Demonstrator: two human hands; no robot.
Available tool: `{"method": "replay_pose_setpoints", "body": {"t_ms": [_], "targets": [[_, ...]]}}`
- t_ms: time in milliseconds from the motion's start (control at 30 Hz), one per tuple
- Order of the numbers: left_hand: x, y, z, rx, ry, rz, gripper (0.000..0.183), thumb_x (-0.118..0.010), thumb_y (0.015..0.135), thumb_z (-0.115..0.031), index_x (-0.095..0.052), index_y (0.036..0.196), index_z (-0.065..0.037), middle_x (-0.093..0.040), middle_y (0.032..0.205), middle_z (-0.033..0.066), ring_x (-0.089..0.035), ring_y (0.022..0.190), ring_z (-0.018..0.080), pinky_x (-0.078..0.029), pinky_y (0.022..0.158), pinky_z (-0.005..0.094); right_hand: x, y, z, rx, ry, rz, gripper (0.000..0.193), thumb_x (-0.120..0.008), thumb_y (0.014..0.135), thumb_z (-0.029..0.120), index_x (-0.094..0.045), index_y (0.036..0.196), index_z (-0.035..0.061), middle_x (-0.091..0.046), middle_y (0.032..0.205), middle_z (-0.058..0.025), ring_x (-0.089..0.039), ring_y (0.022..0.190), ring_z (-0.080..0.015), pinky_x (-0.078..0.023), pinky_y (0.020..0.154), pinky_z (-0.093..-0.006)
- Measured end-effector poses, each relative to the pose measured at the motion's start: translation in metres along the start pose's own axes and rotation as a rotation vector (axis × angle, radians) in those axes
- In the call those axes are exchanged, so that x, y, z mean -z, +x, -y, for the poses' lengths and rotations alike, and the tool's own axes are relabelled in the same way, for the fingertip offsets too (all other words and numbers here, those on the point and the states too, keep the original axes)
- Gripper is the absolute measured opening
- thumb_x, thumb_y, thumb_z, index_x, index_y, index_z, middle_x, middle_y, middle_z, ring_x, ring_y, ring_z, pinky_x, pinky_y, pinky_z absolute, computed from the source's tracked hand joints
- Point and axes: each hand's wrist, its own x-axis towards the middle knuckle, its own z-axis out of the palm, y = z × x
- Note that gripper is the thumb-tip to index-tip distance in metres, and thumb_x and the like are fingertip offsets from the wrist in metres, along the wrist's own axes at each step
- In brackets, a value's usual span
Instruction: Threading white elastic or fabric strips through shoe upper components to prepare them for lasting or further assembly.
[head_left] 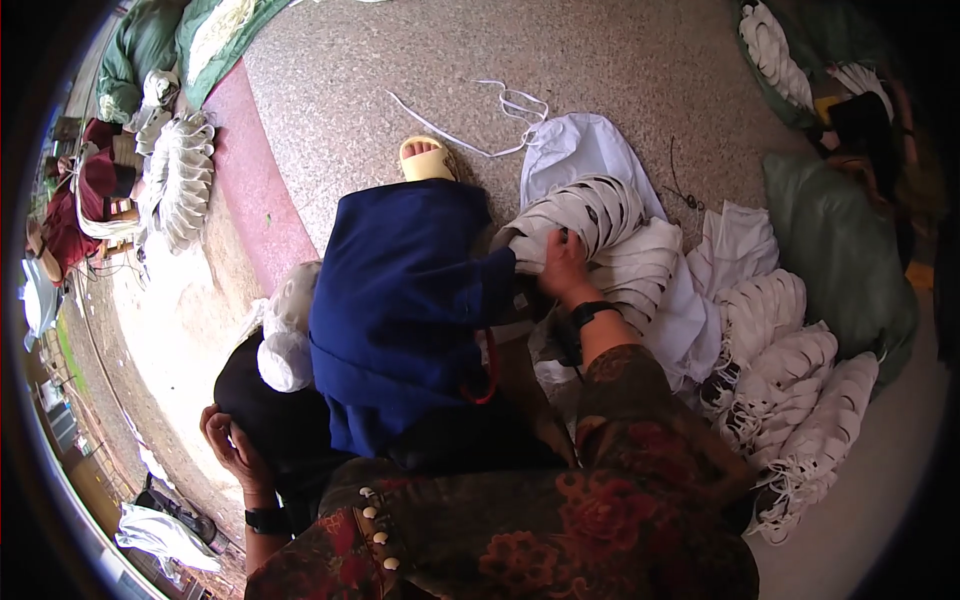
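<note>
My right hand (pixel 566 268), with a dark band at its wrist, is closed on the near left edge of a bundle of nested white strips (pixel 585 212). A small dark spot shows by its fingertips; I cannot make out what it is. Beneath and beside this lies another white bundle (pixel 640 268), partly covered. A white cloth bag (pixel 582 150) with a long loose drawstring (pixel 440 132) sits just beyond. My left hand (pixel 236 448) rests on black cloth (pixel 275 425) over my leg, holding nothing, its fingers loosely bent and apart.
Blue cloth (pixel 400 300) covers my lap. Several white bundles (pixel 800 390) lie at the right beside a green sack (pixel 835 260). More white bundles (pixel 182 185) and green sacks (pixel 140 50) are at the far left. A yellow sandal (pixel 428 162) stands on the speckled floor (pixel 370 70).
</note>
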Motion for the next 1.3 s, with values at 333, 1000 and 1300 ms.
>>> {"method": "replay_pose_setpoints", "body": {"t_ms": [333,1000,1300], "targets": [[-0.001,0.004,-0.005,0.003,-0.026,0.008,0.015,-0.042,0.086,-0.014,-0.046,0.093,-0.002,-0.044,0.114,0.0165,-0.043,0.106,0.0278,-0.033,0.093,0.0378,-0.015,-0.001,-0.015,0.013,-0.044,0.056,0.066,-0.065,0.064,0.015,-0.037,0.123,0.0049,-0.050,0.105,-0.0313,-0.048,0.101,-0.0460,-0.040,0.087,-0.0470],[-0.003,-0.003,-0.010,-0.150,-0.097,-0.130,0.008,-0.048,0.079,-0.004,-0.049,0.087,-0.001,-0.047,0.104,0.0171,-0.047,0.100,0.0308,-0.037,0.089,0.0364,0.262,-0.096,0.073,0.337,-0.383,-0.539,0.057,-0.058,0.062,-0.005,-0.048,0.117,0.0080,-0.046,0.114,-0.0215,-0.042,0.107,-0.0390,-0.034,0.091,-0.0485],[0.046,0.000,-0.124,-0.385,-0.744,0.034,0.033,-0.062,0.074,-0.002,-0.051,0.105,0.000,-0.052,0.106,0.0105,-0.054,0.098,0.0218,-0.042,0.086,0.0314,0.401,-0.164,0.236,1.033,-0.616,-0.649,0.042,-0.056,0.070,0.000,-0.057,0.109,0.0139,-0.044,0.118,-0.0197,-0.047,0.105,-0.0383,-0.041,0.093,-0.0421]]}}
